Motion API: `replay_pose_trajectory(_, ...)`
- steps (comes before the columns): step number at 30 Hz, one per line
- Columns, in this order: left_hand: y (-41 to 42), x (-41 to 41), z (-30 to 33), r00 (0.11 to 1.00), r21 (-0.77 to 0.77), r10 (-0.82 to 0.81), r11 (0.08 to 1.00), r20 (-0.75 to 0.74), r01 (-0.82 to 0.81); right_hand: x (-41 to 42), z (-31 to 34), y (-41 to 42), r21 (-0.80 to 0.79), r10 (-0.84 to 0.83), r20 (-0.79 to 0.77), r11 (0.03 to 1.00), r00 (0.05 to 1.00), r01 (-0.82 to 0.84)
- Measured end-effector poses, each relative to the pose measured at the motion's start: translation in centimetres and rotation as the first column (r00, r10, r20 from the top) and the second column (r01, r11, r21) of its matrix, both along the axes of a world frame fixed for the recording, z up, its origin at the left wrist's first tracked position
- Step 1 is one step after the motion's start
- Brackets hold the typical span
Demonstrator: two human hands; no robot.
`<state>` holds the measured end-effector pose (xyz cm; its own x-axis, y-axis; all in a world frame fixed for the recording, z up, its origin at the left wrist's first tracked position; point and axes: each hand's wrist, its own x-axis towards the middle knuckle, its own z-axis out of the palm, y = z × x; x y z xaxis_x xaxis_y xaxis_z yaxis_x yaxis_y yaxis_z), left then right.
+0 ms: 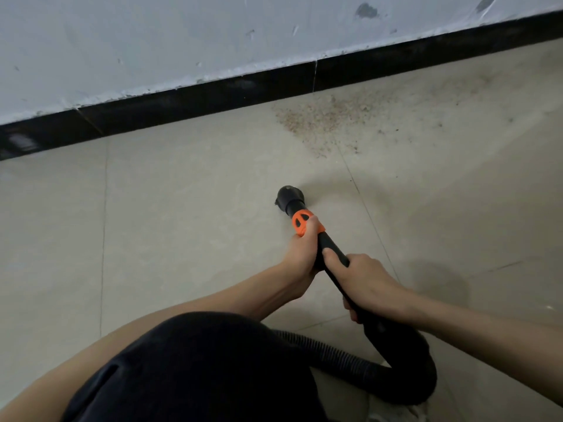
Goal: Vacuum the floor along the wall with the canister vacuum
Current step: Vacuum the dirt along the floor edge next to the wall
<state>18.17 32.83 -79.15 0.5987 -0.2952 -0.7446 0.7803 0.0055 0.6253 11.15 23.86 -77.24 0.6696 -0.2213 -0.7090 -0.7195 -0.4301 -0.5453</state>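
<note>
To your left the floor point(182, 184) along the skirting point(195, 99) looks bare of grit, so that stretch reads as done, though fine dust would not show from here; the wall point(152, 41) above it is scuffed and chipped, which is no part of your job.

In the middle, the nozzle point(288, 197) sits low to the tiles, well short of the skirting; whether it touches the floor I cannot tell; your left hand point(301, 248) is wrapped round the orange collar point(301, 223) just behind it; your right hand point(362, 278) grasps the black wand point(330, 248) a little farther back, thumb laid along the top; both hands are clenched on the tool, neither free.

Behind your hands the hose point(335, 354) loops down past your knee point(198, 360); the canister itself is out of view.

To the right lies what is left: a patch of brownish crumbs point(320, 117) against the skirting, beyond the nozzle and apart from it, thinning into scattered specks farther right; by my judgement you are partway, with the dirtiest stretch untouched; work the nozzle forward and right, tight to the skirting.
</note>
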Motion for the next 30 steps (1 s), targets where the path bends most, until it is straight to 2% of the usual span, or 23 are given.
replay_pose_trajectory(4,0.5,-1.3,-0.5,0.996,0.041,0.086,0.995,0.014,-0.087,0.1,0.6,-1.0,0.175,0.067,-0.102,0.983,0.993,-0.048)
replay_pose_trajectory(7,1.5,-2.2,-0.8,0.990,0.053,0.143,0.988,0.012,-0.144,0.2,0.9,-0.7,0.247,0.143,-0.163,0.964,0.976,-0.100)
replay_pose_trajectory(11,2.0,-1.9,-0.6,0.982,0.114,0.182,0.976,0.043,-0.186,0.6,0.9,0.2,0.255,0.144,-0.152,0.962,0.978,-0.102)
replay_pose_trajectory(14,2.3,-0.3,-0.4,0.981,0.130,0.187,0.973,0.054,-0.192,1.5,0.5,1.1,0.182,0.107,-0.056,0.979,0.993,-0.095)
replay_pose_trajectory(18,2.1,1.1,-0.2,0.993,0.078,0.119,0.990,0.013,-0.120,2.2,-0.1,1.9,0.139,0.033,0.001,0.990,0.999,-0.033)
replay_pose_trajectory(24,1.7,-1.5,-0.6,1.000,0.072,-0.004,0.997,-0.019,0.005,-1.2,0.0,2.0,0.178,-0.038,-0.097,0.983,0.995,0.055)
replay_pose_trajectory(30,2.3,-2.6,0.3,0.992,0.093,-0.115,0.989,-0.042,0.119,-2.9,1.3,2.5,0.188,-0.096,-0.133,0.975,0.986,0.121)
